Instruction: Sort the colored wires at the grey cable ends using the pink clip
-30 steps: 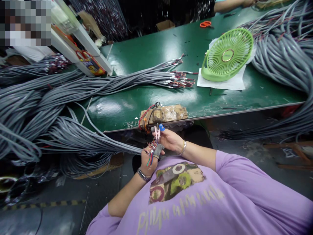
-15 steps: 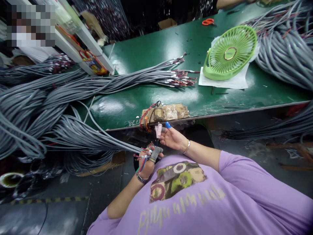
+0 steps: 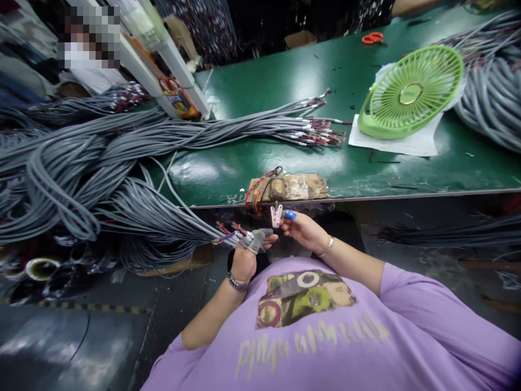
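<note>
My left hand (image 3: 246, 258), grey covers on some of its fingers, is closed around a bundle of grey cables (image 3: 195, 220) near their ends. Stripped coloured wires (image 3: 232, 231) and white bands stick out past the fingers. My right hand (image 3: 306, 233), with blue tape on a digit, is beside a small pink clip (image 3: 276, 216) just below the table edge. Its fingers are drawn together at the clip's right side and seem to pinch it. The clip's two arms form a V. Behind it, a worn wooden block (image 3: 299, 187) with red and black leads lies on the table edge.
More grey cables (image 3: 244, 130) lie across the green table (image 3: 228, 87), with a large heap at left. A green fan (image 3: 411, 92) stands on white paper. Orange scissors (image 3: 372, 38) lie at the back. Another cable coil (image 3: 488, 103) is at right. White posts (image 3: 175, 60) rise at left.
The view has shifted, so the table things appear further right. My left hand has turned, and the wire ends now point up and left. The pink clip's V shape shows more plainly beside my right fingers.
</note>
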### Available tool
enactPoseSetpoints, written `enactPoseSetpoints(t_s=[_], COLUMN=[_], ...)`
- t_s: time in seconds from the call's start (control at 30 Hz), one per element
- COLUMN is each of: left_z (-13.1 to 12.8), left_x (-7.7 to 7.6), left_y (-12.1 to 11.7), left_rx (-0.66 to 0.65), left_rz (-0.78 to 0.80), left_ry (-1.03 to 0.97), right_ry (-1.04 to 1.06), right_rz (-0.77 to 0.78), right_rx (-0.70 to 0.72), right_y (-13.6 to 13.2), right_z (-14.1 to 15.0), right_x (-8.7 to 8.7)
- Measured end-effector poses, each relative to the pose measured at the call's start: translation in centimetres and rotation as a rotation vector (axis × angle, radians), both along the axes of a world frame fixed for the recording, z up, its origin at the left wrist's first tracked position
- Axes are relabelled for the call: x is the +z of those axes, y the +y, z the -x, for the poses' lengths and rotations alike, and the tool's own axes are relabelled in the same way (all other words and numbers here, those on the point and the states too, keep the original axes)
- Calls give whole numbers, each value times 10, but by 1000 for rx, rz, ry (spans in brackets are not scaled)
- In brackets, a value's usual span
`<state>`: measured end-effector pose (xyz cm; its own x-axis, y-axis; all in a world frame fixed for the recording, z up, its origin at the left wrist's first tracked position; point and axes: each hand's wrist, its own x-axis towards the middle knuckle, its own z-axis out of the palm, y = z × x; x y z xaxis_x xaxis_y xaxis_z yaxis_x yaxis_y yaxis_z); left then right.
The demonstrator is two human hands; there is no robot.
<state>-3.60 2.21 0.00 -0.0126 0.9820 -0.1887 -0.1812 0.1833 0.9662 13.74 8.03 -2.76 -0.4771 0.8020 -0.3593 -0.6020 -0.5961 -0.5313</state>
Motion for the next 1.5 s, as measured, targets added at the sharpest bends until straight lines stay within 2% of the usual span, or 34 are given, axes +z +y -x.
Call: enactPoseSetpoints(t_s=[0.1, 0.17, 0.3, 0.47, 0.53, 0.63, 0.73, 0.83, 0.97, 1.03, 1.13, 1.27, 1.37, 1.5], left_z=[3, 5, 7, 14, 17, 18, 18, 19, 19, 16, 10, 2, -1, 0], left_x=[0, -2, -7, -8, -7, -6, -6, -4, 3, 6, 10, 13, 13, 9], left_y=[1, 0, -2, -5, -7, -12, -17, -20, -17, -14, -9, -9, -12, -14], left_rx=[-64, -159, -322, -428, -397, -276, -216, -260, -403, -407, -352, -267, -143, -39], left_rz=[59, 93, 96, 62, 56, 51, 19, -7, -28, -62, -114, -143, -96, -30], left_ry=[49, 142, 301, 377, 360, 328, 350, 366, 329, 329, 393, 414, 341, 184], right_ry=[-234, -339, -278, -310, -310, -346, -406, -437, -397, -378, -326, -344, -341, -238], right_rz=[-197, -328, -486, -540, -544, -535, -461, -419, -467, -496, -505, -410, -369, -424], right_rx=[-34, 10, 185, 179, 132, 54, 7, 0, 41, 85, 151, 80, 58, 70], right_y=[-3, -8, -22, -29, -27, -25, -27, -29, -30, -29, -29, -30, -32, -36], right_z=[0, 2, 8, 15, 16, 17, 18, 15, 10, 10, 11, 12, 13, 16], right_x=[4, 8, 12, 10, 10, 11, 14, 19, 27, 30, 30, 28, 27, 27])
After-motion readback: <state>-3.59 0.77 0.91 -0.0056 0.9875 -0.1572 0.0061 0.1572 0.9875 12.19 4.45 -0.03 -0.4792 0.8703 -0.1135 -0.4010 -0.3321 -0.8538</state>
